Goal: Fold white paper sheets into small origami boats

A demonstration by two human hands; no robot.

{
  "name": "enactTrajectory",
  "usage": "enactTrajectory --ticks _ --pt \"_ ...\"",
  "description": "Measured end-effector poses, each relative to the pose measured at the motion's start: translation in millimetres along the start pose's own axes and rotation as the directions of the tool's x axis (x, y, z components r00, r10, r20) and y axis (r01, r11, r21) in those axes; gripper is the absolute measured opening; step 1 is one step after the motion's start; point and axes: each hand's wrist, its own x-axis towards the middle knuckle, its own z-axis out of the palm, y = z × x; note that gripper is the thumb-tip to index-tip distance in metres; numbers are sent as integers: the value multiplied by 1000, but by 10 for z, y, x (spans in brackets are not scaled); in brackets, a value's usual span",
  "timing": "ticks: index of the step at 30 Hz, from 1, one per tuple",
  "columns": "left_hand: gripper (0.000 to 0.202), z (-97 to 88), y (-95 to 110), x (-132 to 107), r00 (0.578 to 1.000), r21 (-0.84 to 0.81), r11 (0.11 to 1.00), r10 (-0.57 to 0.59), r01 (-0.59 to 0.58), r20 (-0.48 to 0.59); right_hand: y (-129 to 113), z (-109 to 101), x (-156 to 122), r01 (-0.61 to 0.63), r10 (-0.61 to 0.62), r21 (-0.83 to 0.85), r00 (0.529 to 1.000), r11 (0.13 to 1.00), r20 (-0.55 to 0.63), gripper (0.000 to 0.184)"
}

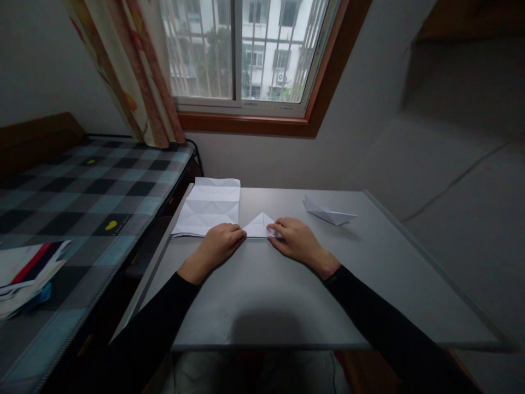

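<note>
A folded sheet of white paper (257, 225) lies on the table between my hands, with a peak pointing toward the window and a straight edge facing me. My left hand (223, 243) pinches its left corner with the fingers closed. On the other side, my right hand (296, 241) grips the right corner, thumb at the near edge and fingers bent over the top. Both corners are hidden under my fingers. Further right rests a folded paper boat (330, 213). Beyond my left hand is a stack of creased white paper (211, 205).
The grey table (262, 295) has a raised rim along its right side. A bed with a checked cover (135, 189) stands to the left, with some papers (30, 273) on it. Ahead are a window (262, 49) and a patterned curtain (135, 71).
</note>
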Motion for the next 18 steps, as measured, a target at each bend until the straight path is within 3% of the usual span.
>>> enactTrajectory --ticks 5,8,12,18 --pt "18 6 40 9 998 -13 1000 -17 16 -69 -26 18 68 55 -54 -58 998 997 21 23" --pt "14 -2 87 30 974 -99 991 -113 95 -198 -52 12 65 33 -36 -45 998 998 -50 23" --pt "44 -30 158 72 889 -232 935 -332 267 -316 -86 5 66 -120 141 92 951 988 -276 22" --pt "35 -6 324 135 846 -271 875 -468 401 -257 -228 51 135 -211 344 371 876 904 -338 15"
